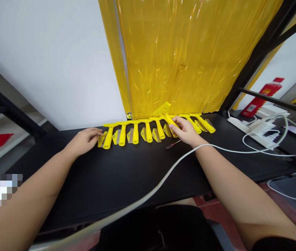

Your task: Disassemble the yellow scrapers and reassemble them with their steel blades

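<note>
Several yellow scraper handles (pixel 135 134) lie in a row along the back of the black table, T-shaped heads toward the wall. Beside them lie small yellow plates with metal blades (pixel 130 136). At the left end, my left hand (pixel 85 141) has its fingers curled, thumb and fingertips at the edge of the leftmost yellow plate (pixel 101 139). My right hand (pixel 186 130) is closed around the grip of a yellow scraper (pixel 165 113), its head tilted up above the row. Below that hand lies a small screwdriver (pixel 171 145), partly hidden by it.
A white cable (pixel 161 181) sweeps across the foreground over my right forearm. To the right are a power strip (pixel 252 134) with plugs and a red bottle (pixel 263 97). Black rack posts (pixel 12 108) stand at both sides. Yellow plastic sheeting (pixel 179 62) hangs behind the table (pixel 127 177).
</note>
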Demonstrator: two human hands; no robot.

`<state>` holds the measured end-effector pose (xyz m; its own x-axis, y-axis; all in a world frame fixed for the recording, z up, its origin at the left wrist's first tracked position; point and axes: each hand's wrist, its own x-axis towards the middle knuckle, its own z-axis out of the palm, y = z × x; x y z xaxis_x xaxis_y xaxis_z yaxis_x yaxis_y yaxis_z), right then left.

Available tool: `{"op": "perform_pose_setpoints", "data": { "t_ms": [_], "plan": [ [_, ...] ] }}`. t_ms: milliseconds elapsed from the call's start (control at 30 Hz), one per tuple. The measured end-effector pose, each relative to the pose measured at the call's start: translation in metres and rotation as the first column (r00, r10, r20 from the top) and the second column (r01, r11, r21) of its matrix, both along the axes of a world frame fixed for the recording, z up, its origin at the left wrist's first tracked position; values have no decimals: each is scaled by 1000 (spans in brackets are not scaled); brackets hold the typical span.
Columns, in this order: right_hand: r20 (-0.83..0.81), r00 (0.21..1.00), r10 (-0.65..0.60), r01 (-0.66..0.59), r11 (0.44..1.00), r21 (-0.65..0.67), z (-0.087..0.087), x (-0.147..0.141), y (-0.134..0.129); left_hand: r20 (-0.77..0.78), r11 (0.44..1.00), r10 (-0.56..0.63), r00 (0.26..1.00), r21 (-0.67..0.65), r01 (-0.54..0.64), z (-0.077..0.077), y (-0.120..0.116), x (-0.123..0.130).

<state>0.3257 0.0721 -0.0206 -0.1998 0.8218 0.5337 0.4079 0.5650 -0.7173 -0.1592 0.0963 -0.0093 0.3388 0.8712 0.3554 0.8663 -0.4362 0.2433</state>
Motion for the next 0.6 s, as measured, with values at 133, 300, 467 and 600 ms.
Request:
{"op": "perform_pose_setpoints", "data": {
  "t_ms": [133,300,467,600],
  "plan": [
    [-20,998,-55,57,992,110,4,-14,0,159,950,54,986,295,-100,19,-11,33],
    [-144,987,76,-84,996,-44,6,-41,-10,229,928,-179,957,362,87,39,-44,125],
    [-296,926,236,-297,937,-182,2,-59,-21,423,922,-369,827,58,382,12,-80,207],
    [-419,859,292,-408,886,-219,-2,-70,-23,703,813,-313,639,-149,563,-19,-89,224]
  ]
}}
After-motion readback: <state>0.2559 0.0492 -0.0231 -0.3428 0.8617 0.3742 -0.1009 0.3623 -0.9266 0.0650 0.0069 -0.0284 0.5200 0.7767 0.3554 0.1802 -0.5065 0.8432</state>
